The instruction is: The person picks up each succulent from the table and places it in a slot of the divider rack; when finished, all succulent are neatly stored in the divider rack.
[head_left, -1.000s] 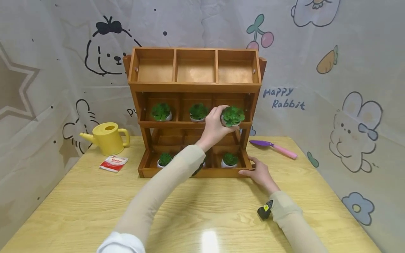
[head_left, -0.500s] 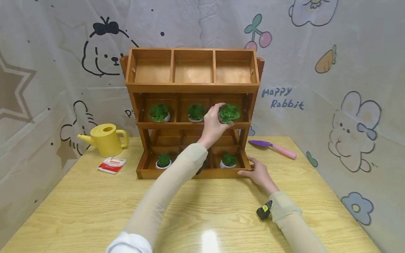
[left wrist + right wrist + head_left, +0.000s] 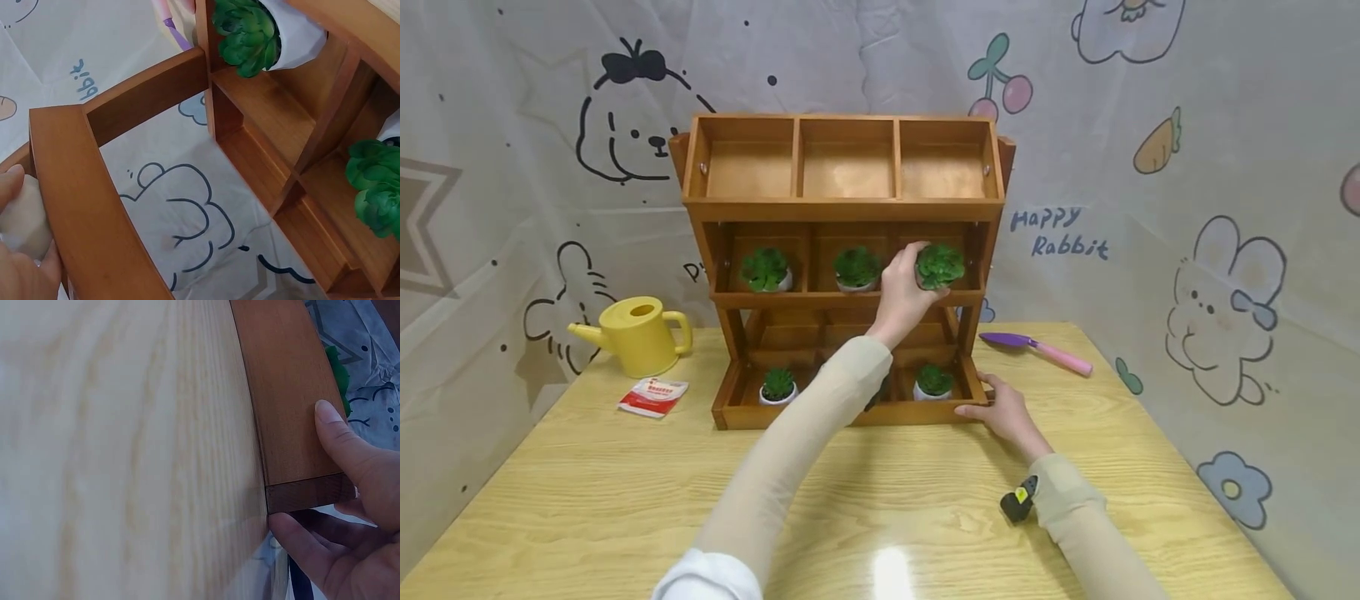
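Observation:
My left hand grips a small potted succulent at the right compartment of the middle tier of a wooden plant stand. In the left wrist view its white pot shows between thumb and fingers, behind a wooden board. My right hand holds the stand's lower right front corner. Its thumb lies on the front board and the fingers reach round the end. Two more succulents, one on the left and one in the centre, sit on the middle tier.
The bottom tier carries a succulent at left and another at right; my left arm covers its middle. A yellow watering can and a red-white packet lie left. A purple trowel with pink handle lies right.
My left hand has brought the potted succulent slightly left and farther into the middle tier's right compartment. The right hand keeps its hold on the corner. The head view has shifted a little.

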Available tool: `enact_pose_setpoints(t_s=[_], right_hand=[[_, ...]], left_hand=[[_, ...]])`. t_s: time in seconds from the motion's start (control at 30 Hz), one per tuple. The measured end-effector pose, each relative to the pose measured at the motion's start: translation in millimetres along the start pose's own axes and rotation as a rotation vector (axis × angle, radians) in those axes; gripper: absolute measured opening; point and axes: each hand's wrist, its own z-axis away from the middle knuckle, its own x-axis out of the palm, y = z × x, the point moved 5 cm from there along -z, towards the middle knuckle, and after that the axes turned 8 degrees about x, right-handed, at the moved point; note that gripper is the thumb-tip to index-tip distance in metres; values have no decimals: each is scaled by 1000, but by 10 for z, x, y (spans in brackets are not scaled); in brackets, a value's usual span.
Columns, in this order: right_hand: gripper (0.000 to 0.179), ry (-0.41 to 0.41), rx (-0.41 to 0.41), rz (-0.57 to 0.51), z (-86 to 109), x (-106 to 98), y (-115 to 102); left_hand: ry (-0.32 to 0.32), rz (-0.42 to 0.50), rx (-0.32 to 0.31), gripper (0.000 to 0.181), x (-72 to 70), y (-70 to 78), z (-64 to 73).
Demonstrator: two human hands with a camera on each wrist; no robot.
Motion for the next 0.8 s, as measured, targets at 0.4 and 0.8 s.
enact_pose_setpoints(t_s=[0.4,0.8], right_hand=[[81,2,-1,-1,-8,15,-10],[82,-3,9,-9,-5,-1,7]], left_hand=[[14,27,-120,74,74,-99,5],[19,-81,-143,71,190,-98,5]])
